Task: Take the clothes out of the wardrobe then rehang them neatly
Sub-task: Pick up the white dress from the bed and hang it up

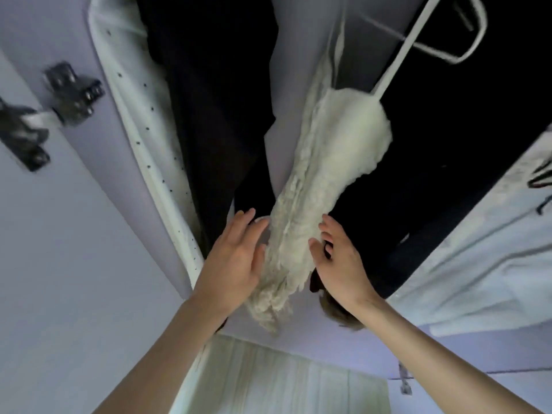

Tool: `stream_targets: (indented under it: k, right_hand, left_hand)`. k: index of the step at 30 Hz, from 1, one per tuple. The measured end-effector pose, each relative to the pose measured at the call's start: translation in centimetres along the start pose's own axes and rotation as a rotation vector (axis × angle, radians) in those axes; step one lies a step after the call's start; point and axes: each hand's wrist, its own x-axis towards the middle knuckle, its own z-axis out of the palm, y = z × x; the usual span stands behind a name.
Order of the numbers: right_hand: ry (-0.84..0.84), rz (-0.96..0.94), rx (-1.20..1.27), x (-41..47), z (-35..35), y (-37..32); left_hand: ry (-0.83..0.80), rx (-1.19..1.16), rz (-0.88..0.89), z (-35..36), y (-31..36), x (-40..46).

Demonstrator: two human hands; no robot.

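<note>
The open white wardrobe (pixel 125 150) holds a cream, shaggy-textured garment with thin straps (pixel 322 186), which hangs down the middle of the compartment from a white hanger (pixel 418 34). To its left hangs a long black garment (pixel 209 100), close beside it, and more dark clothing (pixel 448 130) fills the space on its right. The wardrobe's side panel is dotted with a row of small holes, and dark metal hinges (pixel 74 94) sit on the pale door (pixel 59 264) at the far left. On the right, a pale folded or hanging cloth (pixel 478 249) covers the edge of the view. The left hand (pixel 236 261) has straight, spread fingers pressed flat against the left side of the cream garment's lower part. The right hand (pixel 337 255) touches its right side with relaxed fingers, the thumb against the fabric; neither hand grips it. The garment looks bunched and narrow between them, its fringed hem drooping below the wrists.
</note>
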Motion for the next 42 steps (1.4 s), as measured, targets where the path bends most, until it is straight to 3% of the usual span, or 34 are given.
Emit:
stream_targets:
  k: [3, 7, 12, 14, 18, 23, 30, 42]
  right_hand:
    - [0.086, -0.092, 0.0, 1.0, -4.8, -6.2]
    - [0.231, -0.254, -0.128, 1.7, -10.6, -13.0]
    - [0.63, -0.571, -0.405, 2.3, -14.8, -17.3]
    - [0.722, -0.55, -0.448, 3.1, -15.8, -18.4]
    - [0.559, -0.226, -0.526, 5.5, -16.6, -19.9]
    - [0.293, -0.021, -0.349, 7.4, -17.0, -20.4]
    - [0.185, -0.152, -0.137, 8.0, -14.7, -20.5]
    - [0.148, -0.244, -0.116, 9.4, -8.6, -23.0]
  left_hand:
    - [0.018, 0.079, 0.116, -5.2, 3.9, 3.3]
    - [0.17, 0.153, 0.228, -12.8, 8.8, 7.5]
    - [0.343, 0.194, 0.38, -19.6, 13.5, 10.7]
    - [0.441, 0.226, 0.45, -22.1, 14.9, 11.6]
    - [0.624, 0.301, 0.528, -26.1, 17.0, 12.9]
    - [0.602, 0.481, 0.396, -29.6, 17.9, 15.1]
    - [0.458, 0.512, 0.308, -30.9, 16.1, 17.0]
    - [0.403, 0.548, 0.316, -31.9, 15.3, 16.8]
